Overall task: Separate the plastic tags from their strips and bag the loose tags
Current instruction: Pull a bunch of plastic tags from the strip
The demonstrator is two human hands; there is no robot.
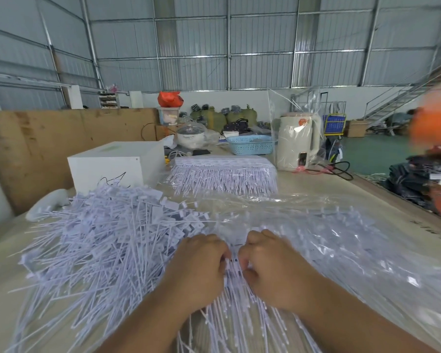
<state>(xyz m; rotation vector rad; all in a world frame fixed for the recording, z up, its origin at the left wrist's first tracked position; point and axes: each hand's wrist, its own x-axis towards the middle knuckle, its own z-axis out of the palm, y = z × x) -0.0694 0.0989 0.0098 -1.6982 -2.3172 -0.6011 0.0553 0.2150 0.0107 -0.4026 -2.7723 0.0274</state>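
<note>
Grip: left hand [201, 268] and right hand [270, 266] are curling fingers onto one strip [233, 267] of tags, knuckles nearly touching, both clamped on it.

Risk: the thin stems are likely snapping unevenly or springing loose if the twist is too sharp; freed tags may be scattering off the surface [316, 179].

Pose: both forearms are converging from the near edge, palms down, wrists level.

Location: loose tags [99, 240] are lying left of the strip; bag [354, 233] is lying right of it; uncut strips [224, 174] are lying beyond it.
</note>
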